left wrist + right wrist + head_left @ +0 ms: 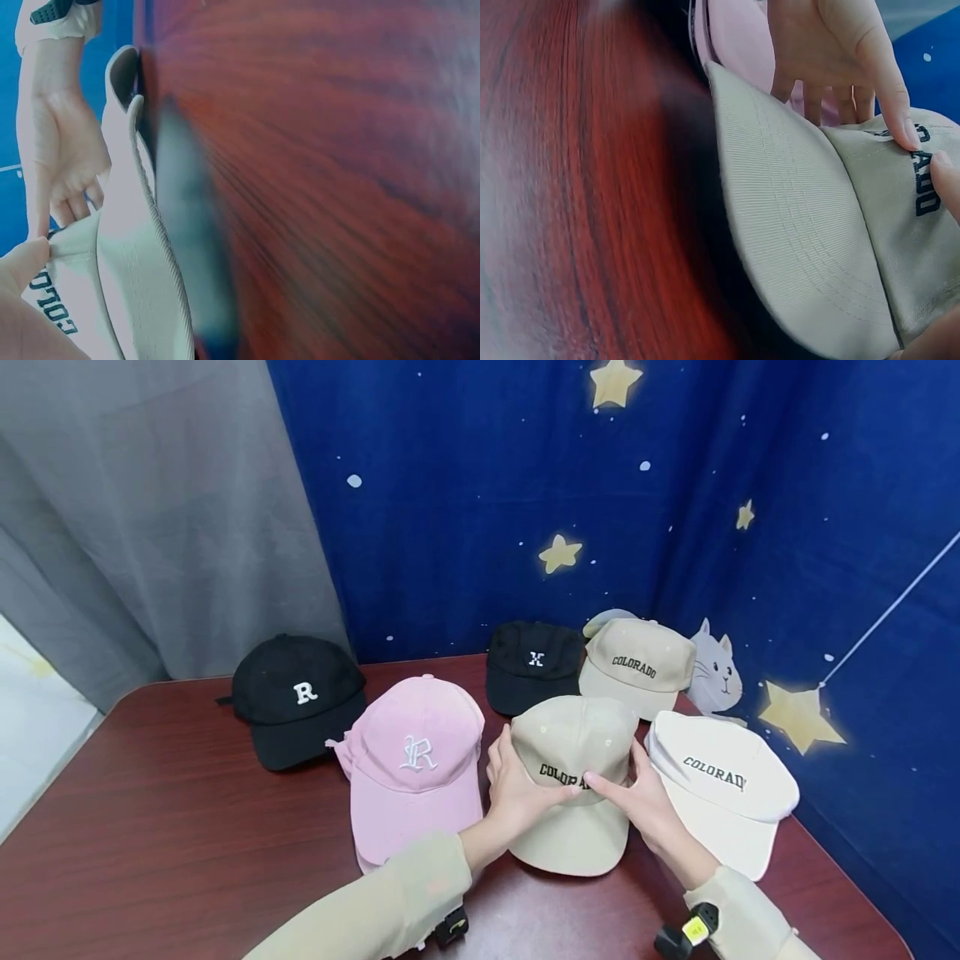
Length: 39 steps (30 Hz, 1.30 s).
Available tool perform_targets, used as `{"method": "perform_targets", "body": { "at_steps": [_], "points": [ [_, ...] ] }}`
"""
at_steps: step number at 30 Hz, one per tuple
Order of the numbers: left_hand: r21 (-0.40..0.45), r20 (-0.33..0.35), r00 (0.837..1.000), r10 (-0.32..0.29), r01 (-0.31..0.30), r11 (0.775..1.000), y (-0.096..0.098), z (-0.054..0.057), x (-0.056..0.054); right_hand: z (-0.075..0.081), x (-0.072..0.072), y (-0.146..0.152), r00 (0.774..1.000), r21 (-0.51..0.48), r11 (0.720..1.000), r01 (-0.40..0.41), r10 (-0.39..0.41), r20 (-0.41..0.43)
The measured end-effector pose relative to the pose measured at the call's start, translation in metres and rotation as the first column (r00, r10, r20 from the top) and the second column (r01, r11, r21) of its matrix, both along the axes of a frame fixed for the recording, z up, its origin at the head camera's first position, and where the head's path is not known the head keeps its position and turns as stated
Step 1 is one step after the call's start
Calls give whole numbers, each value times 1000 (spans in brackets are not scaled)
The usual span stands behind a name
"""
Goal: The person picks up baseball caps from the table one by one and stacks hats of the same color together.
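The beige cap (573,735) is at the near middle of the table (187,827), its brim toward the person and dark letters across its front. Whether the brim touches the table is hard to tell.

Both hands are clamped on this cap. The left hand (517,789) grips its left side, thumb laid over the front. The right hand (645,793) grips the right side in the same way. The two thumb tips meet the lettering just beside each other, covering part of it; the right wrist view shows a slight gap between them.

Just right of the beige cap sits a white cap (723,768) marked with dark lettering, near the table's right edge. Just left is a pink cap (420,718) with a white fancy R. Farther left and back, beside the pink one, lies a black cap (277,685) with a white R.

At the far edge, behind the held cap, are a small dark cap (512,647) with a white mark and, right beside it, a second tan cap (641,643) reading COLORADO.

Beyond the table hang a blue curtain (465,485) with yellow stars and, at far left, a gray curtain (165,510).
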State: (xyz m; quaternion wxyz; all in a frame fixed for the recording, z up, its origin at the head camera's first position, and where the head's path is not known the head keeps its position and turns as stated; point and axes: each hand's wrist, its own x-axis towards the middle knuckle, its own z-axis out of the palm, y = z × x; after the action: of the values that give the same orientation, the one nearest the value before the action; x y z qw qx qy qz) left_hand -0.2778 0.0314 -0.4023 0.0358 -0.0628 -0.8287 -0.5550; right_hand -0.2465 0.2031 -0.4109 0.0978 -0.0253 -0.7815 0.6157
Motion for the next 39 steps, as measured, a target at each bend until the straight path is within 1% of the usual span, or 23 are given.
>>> {"method": "perform_targets", "body": {
  "at_steps": [3, 5, 9, 14, 18, 24, 29, 34, 39],
  "points": [
    [10, -5, 1000, -3, 3, 1000, -1, 3, 4, 4, 4, -1, 1000, -3, 1000, -8, 7, -8],
    [15, 4, 1000, -7, 7, 1000, -2, 3, 7, 5, 7, -1, 1000, -4, 1000, -16, 16, -9],
    [15, 18, 1000, -8, 8, 1000, -3, 2, 12, 5, 12, -2, 1000, 8, 1000, -27, 27, 1],
    [10, 18, 1000, 0, 0, 1000, -5, 1, 19, 4, 17, -3, 1000, 25, 999, -29, 29, 9],
    [8, 21, 1000, 8, -8, 1000, -7, 1, 27, 3, 23, -5, 999, 41, 999, -26, 25, 21],
    [1, 10, 1000, 26, -26, 1000, -11, 0, 40, 3, 34, -9, 998, 30, 999, -43, 41, 58],
    [8, 32, 999, 44, -44, 999, -15, -2, 52, 2, 42, -13, 995, 18, 998, -66, 65, 79],
    [43, 44, 999, 27, -29, 999, -19, -5, 61, -2, 47, -15, 993, 13, 997, -81, 80, 91],
    [65, 53, 998, 15, -18, 998, -21, -9, 64, -5, 48, -15, 990, 13, 995, -97, 95, 100]
  ]
}}
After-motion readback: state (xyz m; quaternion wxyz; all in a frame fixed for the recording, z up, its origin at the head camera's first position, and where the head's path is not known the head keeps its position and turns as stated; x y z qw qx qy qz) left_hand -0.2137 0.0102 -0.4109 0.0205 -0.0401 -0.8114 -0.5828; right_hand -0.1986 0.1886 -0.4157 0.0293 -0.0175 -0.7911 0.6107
